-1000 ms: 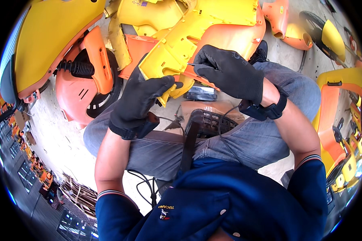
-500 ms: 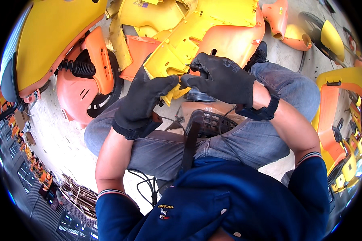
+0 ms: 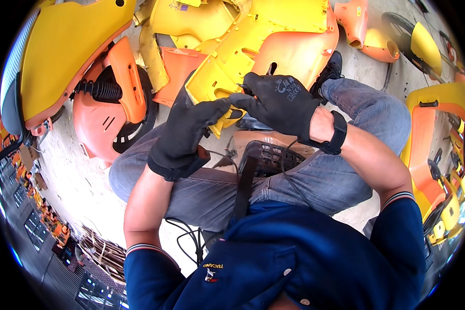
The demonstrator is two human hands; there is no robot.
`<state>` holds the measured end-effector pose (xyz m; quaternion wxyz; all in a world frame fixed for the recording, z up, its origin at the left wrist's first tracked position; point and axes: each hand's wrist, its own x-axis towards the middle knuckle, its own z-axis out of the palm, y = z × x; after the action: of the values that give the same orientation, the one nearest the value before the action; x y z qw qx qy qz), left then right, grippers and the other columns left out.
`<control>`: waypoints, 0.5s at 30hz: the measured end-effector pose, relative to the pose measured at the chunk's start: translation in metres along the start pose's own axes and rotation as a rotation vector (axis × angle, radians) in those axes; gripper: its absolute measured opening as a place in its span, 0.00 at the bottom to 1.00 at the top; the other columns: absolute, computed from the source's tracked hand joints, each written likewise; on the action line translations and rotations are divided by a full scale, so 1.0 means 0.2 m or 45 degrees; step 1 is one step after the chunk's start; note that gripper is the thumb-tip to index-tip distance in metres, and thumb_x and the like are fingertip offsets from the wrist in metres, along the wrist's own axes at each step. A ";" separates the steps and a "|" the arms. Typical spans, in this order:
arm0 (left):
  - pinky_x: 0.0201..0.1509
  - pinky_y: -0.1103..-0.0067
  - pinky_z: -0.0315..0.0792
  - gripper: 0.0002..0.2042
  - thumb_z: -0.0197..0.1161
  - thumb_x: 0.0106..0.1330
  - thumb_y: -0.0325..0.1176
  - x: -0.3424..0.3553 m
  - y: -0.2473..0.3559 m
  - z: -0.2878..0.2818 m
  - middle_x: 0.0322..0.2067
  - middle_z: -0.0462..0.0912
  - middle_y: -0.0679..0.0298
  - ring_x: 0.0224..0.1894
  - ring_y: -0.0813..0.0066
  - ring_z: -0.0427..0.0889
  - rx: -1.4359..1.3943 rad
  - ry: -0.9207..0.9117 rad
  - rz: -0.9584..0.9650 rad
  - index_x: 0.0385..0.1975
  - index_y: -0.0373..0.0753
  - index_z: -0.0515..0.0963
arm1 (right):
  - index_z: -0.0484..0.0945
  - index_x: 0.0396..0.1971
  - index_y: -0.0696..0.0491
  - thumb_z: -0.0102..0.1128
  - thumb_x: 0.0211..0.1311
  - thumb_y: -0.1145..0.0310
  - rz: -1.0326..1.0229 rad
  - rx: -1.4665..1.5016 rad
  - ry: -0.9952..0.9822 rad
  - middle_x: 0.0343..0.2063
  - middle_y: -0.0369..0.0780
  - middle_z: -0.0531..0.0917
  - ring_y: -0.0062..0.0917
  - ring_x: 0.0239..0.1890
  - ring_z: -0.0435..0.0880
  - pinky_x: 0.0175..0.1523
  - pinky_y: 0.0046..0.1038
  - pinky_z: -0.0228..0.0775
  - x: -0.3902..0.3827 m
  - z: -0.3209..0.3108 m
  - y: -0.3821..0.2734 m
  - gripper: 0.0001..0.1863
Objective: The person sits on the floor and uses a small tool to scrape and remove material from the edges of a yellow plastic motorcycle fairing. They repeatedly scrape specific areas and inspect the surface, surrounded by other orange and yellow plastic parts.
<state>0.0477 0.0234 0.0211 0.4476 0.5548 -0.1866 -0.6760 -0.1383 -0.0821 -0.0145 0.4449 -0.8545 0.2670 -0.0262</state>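
Both gloved hands, left (image 3: 186, 135) and right (image 3: 280, 106), have drawn together, gripping the yellow panel (image 3: 258, 46).

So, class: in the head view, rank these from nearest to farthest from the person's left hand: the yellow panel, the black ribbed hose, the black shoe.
1. yellow panel: gripped by the left hand, just ahead of it.
2. black ribbed hose: off to the left, on the orange housing.
3. black shoe: far right, beyond the right hand.

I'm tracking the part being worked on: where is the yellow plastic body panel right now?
In the head view the yellow plastic body panel lies upper centre, above the person's knees, its lower edge pinched between the gloved left hand and gloved right hand.
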 end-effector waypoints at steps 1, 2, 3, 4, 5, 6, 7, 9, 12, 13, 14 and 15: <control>0.51 0.75 0.78 0.24 0.57 0.64 0.22 0.00 0.00 0.00 0.48 0.79 0.57 0.47 0.69 0.82 0.025 0.000 -0.003 0.61 0.33 0.64 | 0.74 0.34 0.59 0.53 0.69 0.49 -0.004 0.002 0.005 0.22 0.52 0.80 0.47 0.29 0.83 0.33 0.42 0.72 0.00 0.00 0.00 0.23; 0.51 0.75 0.78 0.23 0.57 0.64 0.22 0.00 0.00 0.00 0.48 0.79 0.58 0.47 0.70 0.82 0.129 -0.039 0.107 0.60 0.33 0.64 | 0.74 0.34 0.59 0.53 0.69 0.49 0.020 0.010 -0.001 0.22 0.52 0.80 0.47 0.29 0.83 0.33 0.42 0.72 0.00 0.00 0.00 0.23; 0.50 0.76 0.78 0.23 0.57 0.64 0.22 -0.01 -0.02 -0.01 0.48 0.79 0.58 0.47 0.70 0.82 0.232 -0.077 0.217 0.60 0.33 0.64 | 0.74 0.34 0.59 0.53 0.69 0.49 0.045 0.017 -0.006 0.22 0.52 0.81 0.47 0.29 0.83 0.33 0.42 0.72 -0.01 0.00 -0.01 0.23; 0.50 0.76 0.78 0.23 0.57 0.63 0.22 -0.01 -0.01 0.00 0.48 0.79 0.58 0.47 0.70 0.82 0.219 -0.074 0.221 0.60 0.33 0.65 | 0.74 0.34 0.59 0.53 0.69 0.49 0.069 0.024 -0.013 0.22 0.52 0.81 0.47 0.28 0.83 0.33 0.42 0.72 -0.01 0.00 -0.01 0.23; 0.50 0.76 0.78 0.23 0.57 0.63 0.22 -0.01 -0.01 0.00 0.48 0.79 0.58 0.47 0.70 0.82 0.205 -0.070 0.225 0.59 0.33 0.65 | 0.74 0.34 0.59 0.53 0.69 0.49 0.083 0.026 0.000 0.22 0.52 0.81 0.46 0.28 0.83 0.33 0.42 0.72 -0.02 0.00 -0.03 0.24; 0.50 0.76 0.78 0.23 0.58 0.63 0.22 -0.01 0.01 0.03 0.47 0.80 0.58 0.47 0.70 0.82 0.075 -0.026 0.122 0.59 0.33 0.65 | 0.74 0.34 0.59 0.53 0.69 0.49 0.098 0.028 0.013 0.22 0.52 0.81 0.46 0.28 0.83 0.33 0.42 0.72 -0.02 0.00 -0.04 0.24; 0.50 0.76 0.78 0.23 0.58 0.63 0.22 -0.01 0.01 0.03 0.47 0.80 0.58 0.47 0.70 0.83 0.074 -0.018 0.111 0.59 0.33 0.65 | 0.74 0.34 0.59 0.53 0.69 0.49 0.112 0.030 0.028 0.21 0.52 0.81 0.46 0.28 0.83 0.33 0.42 0.72 -0.02 0.00 -0.05 0.24; 0.50 0.76 0.78 0.23 0.58 0.62 0.22 -0.02 0.00 0.01 0.47 0.80 0.58 0.47 0.69 0.83 0.203 -0.037 0.177 0.59 0.33 0.65 | 0.74 0.33 0.59 0.53 0.69 0.49 0.107 0.018 0.048 0.21 0.52 0.81 0.46 0.27 0.83 0.32 0.42 0.72 -0.03 0.00 -0.04 0.24; 0.50 0.76 0.78 0.23 0.57 0.62 0.22 -0.02 -0.02 -0.01 0.47 0.80 0.57 0.47 0.68 0.83 0.285 -0.069 0.261 0.58 0.33 0.65 | 0.74 0.33 0.59 0.53 0.69 0.49 0.112 0.010 0.025 0.21 0.52 0.81 0.46 0.27 0.83 0.32 0.42 0.72 -0.02 0.00 -0.04 0.24; 0.50 0.76 0.78 0.23 0.57 0.62 0.22 -0.02 -0.02 -0.01 0.47 0.80 0.57 0.47 0.68 0.83 0.270 -0.073 0.261 0.58 0.33 0.65 | 0.74 0.33 0.59 0.52 0.69 0.48 0.117 0.008 0.010 0.21 0.52 0.81 0.46 0.27 0.83 0.33 0.42 0.72 -0.02 0.00 -0.04 0.24; 0.50 0.75 0.78 0.23 0.57 0.62 0.22 -0.02 -0.03 -0.01 0.47 0.80 0.56 0.47 0.67 0.83 0.255 -0.076 0.261 0.58 0.33 0.65 | 0.74 0.33 0.59 0.52 0.69 0.49 0.118 0.011 0.006 0.21 0.52 0.81 0.46 0.27 0.83 0.33 0.42 0.72 -0.02 0.00 -0.04 0.24; 0.51 0.75 0.78 0.23 0.57 0.62 0.22 -0.02 -0.02 -0.01 0.46 0.80 0.56 0.47 0.67 0.83 0.249 -0.077 0.259 0.58 0.33 0.65 | 0.74 0.33 0.59 0.53 0.69 0.49 0.118 0.014 0.002 0.20 0.52 0.80 0.46 0.27 0.82 0.32 0.42 0.72 -0.02 0.00 -0.03 0.24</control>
<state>0.0475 0.0290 0.0187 0.4519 0.5533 -0.3203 -0.6221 -0.1388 -0.0780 -0.0083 0.4501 -0.8386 0.3067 -0.0078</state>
